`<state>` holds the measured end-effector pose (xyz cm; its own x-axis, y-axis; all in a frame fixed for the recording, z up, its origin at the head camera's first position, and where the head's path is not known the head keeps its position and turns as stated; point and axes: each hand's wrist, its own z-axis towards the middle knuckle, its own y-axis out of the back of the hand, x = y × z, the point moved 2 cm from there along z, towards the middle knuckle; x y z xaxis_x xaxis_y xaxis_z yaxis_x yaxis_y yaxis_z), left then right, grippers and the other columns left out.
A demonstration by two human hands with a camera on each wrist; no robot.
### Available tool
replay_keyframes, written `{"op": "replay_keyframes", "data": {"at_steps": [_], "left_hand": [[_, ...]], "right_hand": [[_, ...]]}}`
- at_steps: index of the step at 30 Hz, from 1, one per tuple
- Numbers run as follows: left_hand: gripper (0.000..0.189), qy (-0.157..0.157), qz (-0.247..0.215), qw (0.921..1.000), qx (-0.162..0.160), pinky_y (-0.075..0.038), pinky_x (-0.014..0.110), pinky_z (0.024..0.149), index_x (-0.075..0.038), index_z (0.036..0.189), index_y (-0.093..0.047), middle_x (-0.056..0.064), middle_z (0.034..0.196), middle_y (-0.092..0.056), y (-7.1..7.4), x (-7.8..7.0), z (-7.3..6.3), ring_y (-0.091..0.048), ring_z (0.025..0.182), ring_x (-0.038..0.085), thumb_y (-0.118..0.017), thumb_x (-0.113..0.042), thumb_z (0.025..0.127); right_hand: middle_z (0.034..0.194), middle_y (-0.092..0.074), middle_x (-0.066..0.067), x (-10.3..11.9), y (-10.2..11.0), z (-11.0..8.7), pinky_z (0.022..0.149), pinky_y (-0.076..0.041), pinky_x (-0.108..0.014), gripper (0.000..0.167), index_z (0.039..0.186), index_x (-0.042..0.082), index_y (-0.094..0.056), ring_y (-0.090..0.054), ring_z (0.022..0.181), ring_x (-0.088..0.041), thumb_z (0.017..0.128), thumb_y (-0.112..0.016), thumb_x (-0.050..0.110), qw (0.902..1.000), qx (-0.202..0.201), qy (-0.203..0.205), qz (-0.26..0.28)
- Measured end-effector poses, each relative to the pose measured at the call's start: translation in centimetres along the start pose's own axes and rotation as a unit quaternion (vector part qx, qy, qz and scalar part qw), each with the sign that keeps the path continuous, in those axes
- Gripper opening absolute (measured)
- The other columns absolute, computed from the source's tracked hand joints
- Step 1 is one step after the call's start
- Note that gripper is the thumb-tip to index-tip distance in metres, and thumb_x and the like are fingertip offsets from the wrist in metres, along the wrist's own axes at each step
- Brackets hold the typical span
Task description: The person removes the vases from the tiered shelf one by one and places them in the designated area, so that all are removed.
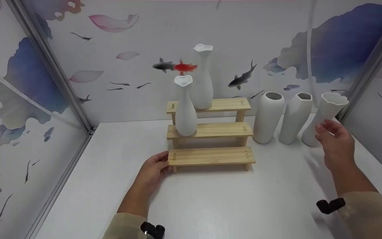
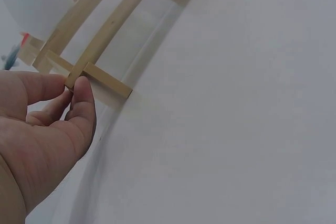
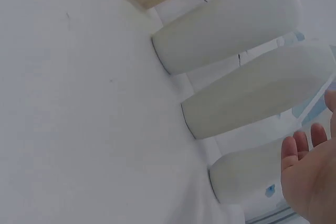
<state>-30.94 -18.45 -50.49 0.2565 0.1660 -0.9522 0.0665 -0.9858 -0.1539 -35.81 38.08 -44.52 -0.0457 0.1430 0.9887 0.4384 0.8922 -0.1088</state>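
Note:
A three-tier wooden display stand [image 1: 211, 156] stands mid-table. My left hand [image 1: 154, 169] pinches the left end of its lowest shelf between thumb and fingers; the left wrist view shows the grip on the board's corner [image 2: 71, 81]. One slim white vase [image 1: 186, 113] with a wavy rim is on the middle shelf, and a similar vase [image 1: 203, 79] is on the top shelf. My right hand [image 1: 338, 146] is beside a white vase with a scalloped flared rim [image 1: 332, 103], fingers loosely bent and not closed round it. Whether they touch it, I cannot tell.
Between the stand and the flared vase are a rounded white vase [image 1: 268, 119] and an angular white vase [image 1: 295, 119], both upright on the white table [image 1: 217, 202]. Behind them rises a back wall [image 1: 128, 103] painted with fish and petals. Side panels border the table.

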Motion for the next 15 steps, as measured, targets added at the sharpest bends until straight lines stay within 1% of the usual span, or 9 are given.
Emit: {"op": "replay_keyframes", "data": {"at_steps": [3,6,8,10,12,15], "left_hand": [[0.05,-0.004,-0.001,1.0,0.002,-0.055,0.03,0.101,-0.002,0.154,-0.053,0.017,0.148,-0.058,0.0,0.1,0.0,-0.062,0.126,0.022,-0.059,0.0,0.105],[0.05,-0.004,-0.002,1.0,0.004,-0.053,0.031,0.101,-0.002,0.154,-0.052,0.016,0.148,-0.057,0.0,0.2,0.0,-0.06,0.126,0.023,-0.058,0.0,0.104],[0.05,-0.004,-0.001,1.0,0.006,-0.053,0.031,0.102,-0.002,0.154,-0.052,0.016,0.148,-0.057,0.0,0.2,0.0,-0.059,0.126,0.023,-0.057,0.0,0.104],[0.05,-0.001,-0.003,1.0,0.005,-0.053,0.031,0.102,-0.004,0.154,-0.053,0.015,0.147,-0.057,0.0,0.2,0.0,-0.06,0.127,0.023,-0.058,0.0,0.105],[0.05,-0.002,-0.002,1.0,0.005,-0.054,0.03,0.101,-0.004,0.154,-0.053,0.015,0.147,-0.058,0.0,0.2,0.1,-0.06,0.126,0.023,-0.058,-0.001,0.105],[0.049,-0.001,-0.003,1.0,0.004,-0.054,0.03,0.1,-0.005,0.154,-0.054,0.015,0.147,-0.059,0.0,0.1,0.1,-0.061,0.125,0.023,-0.058,-0.001,0.105]], "right_hand": [[0.121,-0.06,0.009,0.0,-0.7,-0.9,0.084,-0.058,-0.011,0.071,0.148,0.02,-0.057,-0.064,0.115,-0.007,0.086,-0.088,0.037,0.9995,0.017,0.01,0.025],[0.122,-0.059,0.007,0.0,-1.4,-1.8,0.085,-0.059,-0.013,0.067,0.144,0.019,-0.057,-0.065,0.112,-0.007,0.087,-0.089,0.032,0.9983,0.032,0.015,0.047],[0.123,-0.059,0.006,0.0,-1.9,-2.3,0.086,-0.06,-0.014,0.068,0.143,0.02,-0.058,-0.065,0.112,-0.007,0.085,-0.09,0.035,0.998,0.041,0.016,0.044],[0.124,-0.06,0.007,0.1,-2.5,-2.8,0.087,-0.06,-0.014,0.071,0.143,0.021,-0.058,-0.065,0.113,-0.008,0.082,-0.09,0.042,0.9982,0.051,0.013,0.03],[0.125,-0.061,0.006,0.1,-3.1,-3.5,0.087,-0.06,-0.014,0.075,0.146,0.02,-0.056,-0.065,0.114,-0.009,0.082,-0.089,0.044,0.9976,0.063,0.019,0.022],[0.128,-0.061,0.004,0.2,-4.0,-4.5,0.089,-0.06,-0.015,0.077,0.151,0.015,-0.053,-0.065,0.115,-0.01,0.087,-0.087,0.042,0.9957,0.083,0.035,0.022]]}}
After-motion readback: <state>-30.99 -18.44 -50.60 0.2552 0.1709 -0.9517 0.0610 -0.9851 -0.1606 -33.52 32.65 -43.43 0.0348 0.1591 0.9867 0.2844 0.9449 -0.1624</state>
